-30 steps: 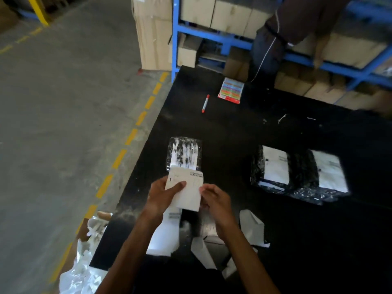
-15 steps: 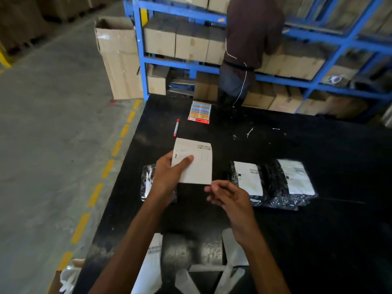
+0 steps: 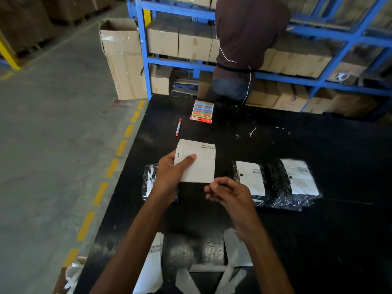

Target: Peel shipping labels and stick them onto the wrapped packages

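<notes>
Blue rack (image 3: 142, 49) shelves hold closed cartons (image 3: 180, 41). Open floor box (image 3: 121, 60), contents not visible. Left hand (image 3: 169, 177) pinches label (image 3: 200, 166), thumb on its face, over unlabelled package (image 3: 149, 181) on black table (image 3: 318, 240). Right hand (image 3: 230, 194) curled at label's lower corner, grip unclear. Two labelled packages (image 3: 275, 183) to the right.

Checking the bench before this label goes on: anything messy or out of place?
White paper pieces lie scattered along the near edge of the table, and small white scraps litter its far side. Nothing looks damaged.
</notes>
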Action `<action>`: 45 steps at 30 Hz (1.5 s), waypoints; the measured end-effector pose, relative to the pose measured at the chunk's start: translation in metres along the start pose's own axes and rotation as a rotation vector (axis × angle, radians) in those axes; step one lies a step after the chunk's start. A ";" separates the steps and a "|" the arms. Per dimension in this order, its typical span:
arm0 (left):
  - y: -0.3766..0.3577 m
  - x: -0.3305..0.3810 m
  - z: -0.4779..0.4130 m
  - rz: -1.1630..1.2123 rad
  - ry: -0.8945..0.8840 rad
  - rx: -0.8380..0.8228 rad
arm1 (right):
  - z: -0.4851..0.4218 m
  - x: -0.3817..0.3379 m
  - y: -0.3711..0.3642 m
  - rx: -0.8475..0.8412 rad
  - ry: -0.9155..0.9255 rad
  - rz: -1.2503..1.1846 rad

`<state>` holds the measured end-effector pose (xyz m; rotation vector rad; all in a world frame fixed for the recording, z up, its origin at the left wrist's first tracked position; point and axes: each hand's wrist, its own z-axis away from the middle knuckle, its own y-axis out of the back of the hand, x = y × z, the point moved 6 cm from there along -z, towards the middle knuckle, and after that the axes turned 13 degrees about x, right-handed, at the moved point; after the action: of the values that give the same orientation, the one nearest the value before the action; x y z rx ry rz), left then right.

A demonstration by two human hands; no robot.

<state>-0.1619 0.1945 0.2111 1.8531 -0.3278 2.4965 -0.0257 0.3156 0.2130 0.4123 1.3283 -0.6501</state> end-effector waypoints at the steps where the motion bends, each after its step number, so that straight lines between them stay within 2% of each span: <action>1: 0.001 -0.001 0.001 0.005 0.007 -0.003 | 0.001 0.000 0.000 -0.005 0.003 -0.004; 19: 0.018 -0.012 0.026 0.058 0.167 -0.023 | 0.013 -0.010 -0.018 -0.108 0.127 0.047; 24: 0.018 -0.016 0.037 0.083 0.181 -0.081 | 0.008 -0.007 -0.023 -0.053 0.152 0.019; 27: 0.016 -0.020 0.040 0.016 0.206 -0.160 | 0.006 -0.006 -0.025 -0.036 0.152 0.024; 30: 0.017 -0.027 0.044 -0.252 0.252 -0.243 | 0.007 -0.008 -0.029 -0.017 0.150 0.016; 32: 0.017 -0.032 0.044 -0.387 0.212 -0.208 | 0.008 -0.011 -0.029 0.007 0.156 0.015; 35: 0.020 -0.021 0.044 -0.297 -0.024 -0.037 | 0.008 -0.013 -0.028 0.041 0.201 0.078; 37: 0.021 -0.011 0.044 -0.257 -0.189 -0.109 | 0.008 -0.013 -0.030 0.040 0.230 0.131; 39: 0.021 -0.010 0.051 -0.209 -0.190 -0.248 | 0.006 -0.012 -0.033 0.039 0.283 0.229; 42: 0.030 -0.014 0.058 -0.171 -0.105 -0.234 | 0.007 -0.011 -0.036 0.053 0.422 0.401; 45: 0.039 -0.013 0.062 -0.221 -0.202 -0.253 | 0.012 -0.011 -0.040 0.046 0.474 0.440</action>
<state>-0.1044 0.1473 0.2098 1.9202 -0.3968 2.0288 -0.0435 0.2801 0.2292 0.9064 1.5990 -0.2166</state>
